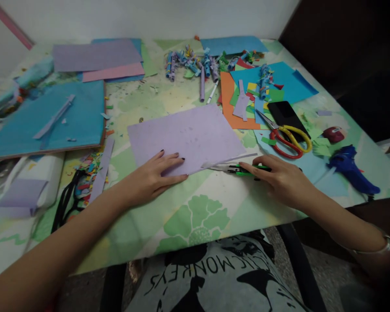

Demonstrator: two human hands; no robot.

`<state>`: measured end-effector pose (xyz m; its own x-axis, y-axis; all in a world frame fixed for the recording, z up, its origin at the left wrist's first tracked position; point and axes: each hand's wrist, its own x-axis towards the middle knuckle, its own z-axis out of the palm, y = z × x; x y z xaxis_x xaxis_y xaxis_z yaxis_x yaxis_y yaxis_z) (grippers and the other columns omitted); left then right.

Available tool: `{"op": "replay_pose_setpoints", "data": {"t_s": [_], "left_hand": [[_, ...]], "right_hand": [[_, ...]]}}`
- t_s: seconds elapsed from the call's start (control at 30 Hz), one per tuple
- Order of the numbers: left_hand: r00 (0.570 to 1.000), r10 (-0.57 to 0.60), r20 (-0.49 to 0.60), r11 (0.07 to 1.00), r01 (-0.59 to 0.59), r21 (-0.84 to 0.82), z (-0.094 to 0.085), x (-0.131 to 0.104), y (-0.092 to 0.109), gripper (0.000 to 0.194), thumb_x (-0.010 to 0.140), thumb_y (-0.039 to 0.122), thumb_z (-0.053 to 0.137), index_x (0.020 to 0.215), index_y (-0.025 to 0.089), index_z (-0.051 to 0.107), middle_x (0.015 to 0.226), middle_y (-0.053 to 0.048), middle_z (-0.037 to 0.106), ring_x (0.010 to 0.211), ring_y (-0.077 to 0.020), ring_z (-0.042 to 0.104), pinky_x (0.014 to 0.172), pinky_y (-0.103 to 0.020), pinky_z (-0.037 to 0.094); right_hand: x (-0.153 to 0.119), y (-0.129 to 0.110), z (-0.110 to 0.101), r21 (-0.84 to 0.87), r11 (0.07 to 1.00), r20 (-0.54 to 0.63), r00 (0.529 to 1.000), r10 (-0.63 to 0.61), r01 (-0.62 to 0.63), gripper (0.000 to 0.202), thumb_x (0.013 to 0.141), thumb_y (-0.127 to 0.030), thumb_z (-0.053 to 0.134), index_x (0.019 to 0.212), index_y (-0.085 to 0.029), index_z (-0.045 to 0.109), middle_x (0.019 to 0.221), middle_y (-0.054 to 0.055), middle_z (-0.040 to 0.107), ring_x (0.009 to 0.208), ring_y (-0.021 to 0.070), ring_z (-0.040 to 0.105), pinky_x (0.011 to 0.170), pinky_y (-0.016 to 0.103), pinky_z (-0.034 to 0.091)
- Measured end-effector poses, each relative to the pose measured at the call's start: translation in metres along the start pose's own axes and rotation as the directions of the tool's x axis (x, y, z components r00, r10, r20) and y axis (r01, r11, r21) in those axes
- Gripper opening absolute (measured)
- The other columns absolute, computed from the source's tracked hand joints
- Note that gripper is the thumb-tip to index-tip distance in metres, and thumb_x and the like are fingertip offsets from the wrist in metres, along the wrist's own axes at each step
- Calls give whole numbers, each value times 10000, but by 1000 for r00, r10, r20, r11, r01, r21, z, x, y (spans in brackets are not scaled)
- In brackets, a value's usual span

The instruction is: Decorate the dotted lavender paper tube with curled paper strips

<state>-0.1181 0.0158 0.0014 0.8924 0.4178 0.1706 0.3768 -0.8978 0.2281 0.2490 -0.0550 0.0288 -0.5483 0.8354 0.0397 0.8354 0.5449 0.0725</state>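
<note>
A sheet of lilac paper [188, 134] lies in the middle of the table. My left hand [154, 175] rests on its lower left part, fingers spread flat, holding nothing. At the sheet's lower right edge, my right hand [276, 175] is wrapped round a green and black utility knife [240, 170]. The knife's blade points left and lies along the near edge of the paper, where a narrow strip sticks out to the right. Just beyond my right hand are scissors [290, 141] with red and yellow handles.
A black phone [287, 113], a blue glue gun [354, 171] and coloured papers [227, 102] lie at the right. A blue board [52, 117] is at the left. Rolled, fringed paper pieces [206, 65] stand along the back, near stacked sheets [97, 55].
</note>
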Motion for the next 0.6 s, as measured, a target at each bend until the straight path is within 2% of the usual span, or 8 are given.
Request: {"op": "replay_pose_setpoints", "data": {"t_s": [0.23, 0.6], "left_hand": [[997, -57, 55, 996, 53, 72, 1, -12, 5, 491, 917, 146, 411, 1359, 359, 383, 1460, -72, 357, 1371, -263, 263, 1076, -570, 230], [998, -67, 21, 996, 66, 59, 4, -12, 4, 471, 917, 161, 427, 1339, 369, 410, 1448, -57, 376, 1368, -248, 265, 1087, -544, 208]], "right_hand": [[2, -13, 1, -7, 999, 1, 999, -34, 34, 649, 731, -2, 433, 1340, -223, 458, 1075, 127, 573, 866, 217, 539, 570, 268, 370], [15, -26, -3, -6, 997, -34, 996, -80, 80, 648, 685, -4, 455, 1295, -222, 494, 1014, 115, 579, 846, 208, 530, 565, 261, 356]]}}
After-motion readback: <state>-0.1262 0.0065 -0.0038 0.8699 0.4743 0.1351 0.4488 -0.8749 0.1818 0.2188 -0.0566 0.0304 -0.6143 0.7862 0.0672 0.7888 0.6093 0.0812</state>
